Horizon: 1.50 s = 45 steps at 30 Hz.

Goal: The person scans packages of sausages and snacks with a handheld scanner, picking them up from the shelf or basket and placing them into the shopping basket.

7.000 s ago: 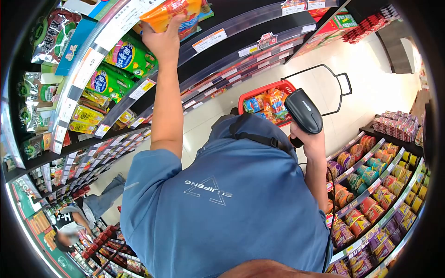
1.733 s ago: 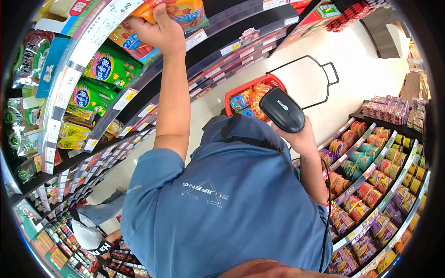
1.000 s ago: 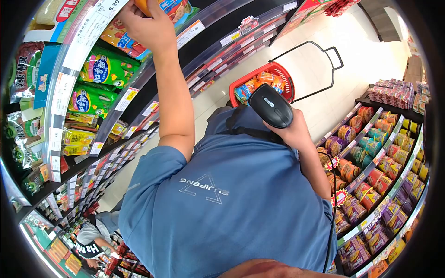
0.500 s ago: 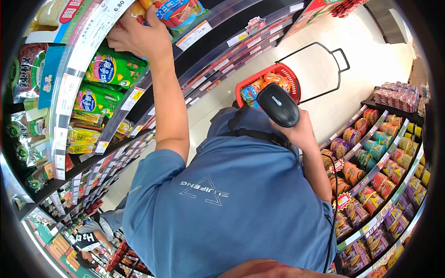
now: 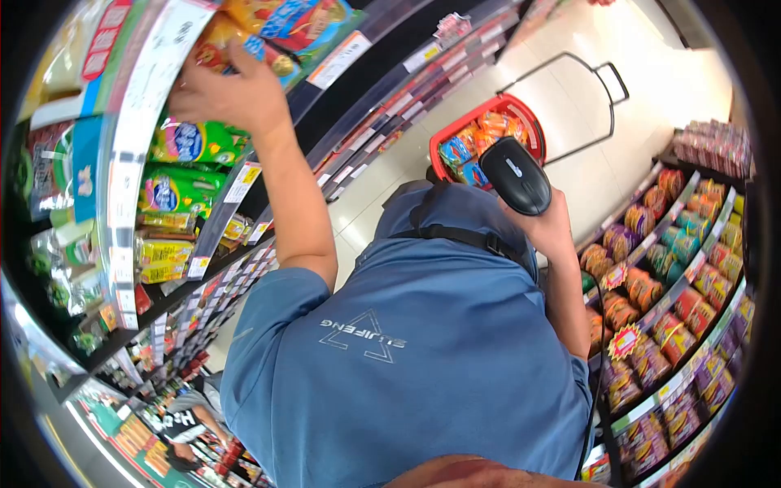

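Left hand (image 5: 232, 93) is pressing on the orange snack packet (image 5: 285, 23) up on the top shelf (image 5: 137, 106) — fingers spread, not clamped round it. Right hand (image 5: 553, 232) is gripping the barcode scanner (image 5: 515, 175) tight — red basket (image 5: 530, 122) sitting on the floor beyond.

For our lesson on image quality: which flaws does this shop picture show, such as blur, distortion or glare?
Head view: the fisheye lens bends the shelves into arcs and leaves a black rim; motion blur smears the left hand and the packets it reaches; the scanner in the right hand looks sharper; the floor is washed out by glare.
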Each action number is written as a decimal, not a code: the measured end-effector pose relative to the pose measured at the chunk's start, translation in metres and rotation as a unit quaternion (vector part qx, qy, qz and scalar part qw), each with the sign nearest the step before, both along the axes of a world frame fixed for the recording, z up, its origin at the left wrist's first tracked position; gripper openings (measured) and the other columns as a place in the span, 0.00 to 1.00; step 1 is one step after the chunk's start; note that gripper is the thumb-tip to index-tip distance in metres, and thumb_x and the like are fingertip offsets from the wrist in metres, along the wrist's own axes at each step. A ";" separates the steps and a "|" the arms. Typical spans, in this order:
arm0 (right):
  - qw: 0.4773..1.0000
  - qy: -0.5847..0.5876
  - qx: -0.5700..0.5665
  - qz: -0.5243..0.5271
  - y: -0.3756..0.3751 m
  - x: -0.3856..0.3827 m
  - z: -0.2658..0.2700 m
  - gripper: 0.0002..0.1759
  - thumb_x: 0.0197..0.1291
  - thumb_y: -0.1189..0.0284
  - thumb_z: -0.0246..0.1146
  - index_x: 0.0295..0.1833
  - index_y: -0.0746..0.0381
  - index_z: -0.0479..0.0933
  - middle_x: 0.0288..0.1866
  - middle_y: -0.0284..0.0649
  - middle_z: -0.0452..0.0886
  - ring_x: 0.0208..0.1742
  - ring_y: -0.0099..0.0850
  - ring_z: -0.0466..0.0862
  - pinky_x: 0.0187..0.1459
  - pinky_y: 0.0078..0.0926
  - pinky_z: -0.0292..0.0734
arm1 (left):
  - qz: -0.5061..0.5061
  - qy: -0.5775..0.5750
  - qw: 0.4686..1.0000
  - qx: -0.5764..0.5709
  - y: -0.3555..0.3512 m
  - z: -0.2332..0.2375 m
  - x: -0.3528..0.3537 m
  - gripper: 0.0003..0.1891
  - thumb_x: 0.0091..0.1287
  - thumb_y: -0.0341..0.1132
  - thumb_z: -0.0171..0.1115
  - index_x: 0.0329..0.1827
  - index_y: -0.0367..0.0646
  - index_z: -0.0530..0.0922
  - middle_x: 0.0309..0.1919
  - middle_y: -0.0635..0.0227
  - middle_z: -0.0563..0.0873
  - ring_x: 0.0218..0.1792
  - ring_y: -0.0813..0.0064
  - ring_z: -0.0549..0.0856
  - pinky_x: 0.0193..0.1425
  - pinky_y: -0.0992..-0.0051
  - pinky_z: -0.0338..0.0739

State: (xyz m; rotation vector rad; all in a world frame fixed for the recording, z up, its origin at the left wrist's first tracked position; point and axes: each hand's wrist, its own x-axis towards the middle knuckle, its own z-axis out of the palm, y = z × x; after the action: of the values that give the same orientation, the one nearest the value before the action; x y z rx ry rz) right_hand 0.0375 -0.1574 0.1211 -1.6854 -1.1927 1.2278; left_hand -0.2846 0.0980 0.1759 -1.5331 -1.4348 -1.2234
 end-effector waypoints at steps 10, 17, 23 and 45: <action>0.958 -0.021 -0.194 -0.208 -0.070 0.036 -0.046 0.14 0.54 0.72 0.72 0.44 0.67 0.83 0.31 0.35 0.85 0.33 0.20 0.81 0.39 0.24 0.77 | -0.545 -0.066 0.725 -0.415 -0.089 -0.155 0.140 0.11 0.61 0.29 0.67 0.47 0.41 0.80 0.43 0.61 0.84 0.44 0.61 0.83 0.50 0.66 0.76; 0.936 0.044 -0.249 -0.246 -0.120 0.046 -0.103 0.17 0.51 0.71 0.74 0.46 0.67 0.83 0.35 0.38 0.87 0.37 0.22 0.83 0.44 0.26 0.78 | -0.360 -0.109 0.428 -0.822 -0.174 -0.411 0.167 0.13 0.65 0.37 0.65 0.49 0.41 0.80 0.38 0.62 0.88 0.40 0.65 0.87 0.48 0.66 0.81; 0.918 0.070 -0.315 -0.231 -0.131 0.080 -0.176 0.18 0.50 0.73 0.74 0.47 0.66 0.83 0.37 0.39 0.88 0.38 0.22 0.85 0.45 0.26 0.79 | -0.300 -0.114 0.391 -0.863 -0.197 -0.525 0.242 0.18 0.63 0.43 0.66 0.49 0.38 0.80 0.43 0.55 0.88 0.47 0.59 0.87 0.54 0.64 0.79; 0.875 0.032 -0.367 -0.315 -0.181 0.137 -0.243 0.16 0.50 0.72 0.75 0.45 0.65 0.83 0.34 0.41 0.88 0.36 0.28 0.88 0.41 0.28 0.80 | -0.275 -0.476 0.260 -0.794 -0.143 -0.593 0.362 0.22 0.61 0.36 0.74 0.56 0.37 0.79 0.48 0.64 0.87 0.46 0.71 0.87 0.51 0.68 0.81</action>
State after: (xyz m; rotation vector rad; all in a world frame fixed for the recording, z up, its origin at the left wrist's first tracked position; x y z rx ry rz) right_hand 0.1746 -0.3379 -0.1223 -2.2859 -0.0341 1.3493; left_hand 0.0773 -0.0452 -0.4173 -2.7608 -4.0283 -0.4679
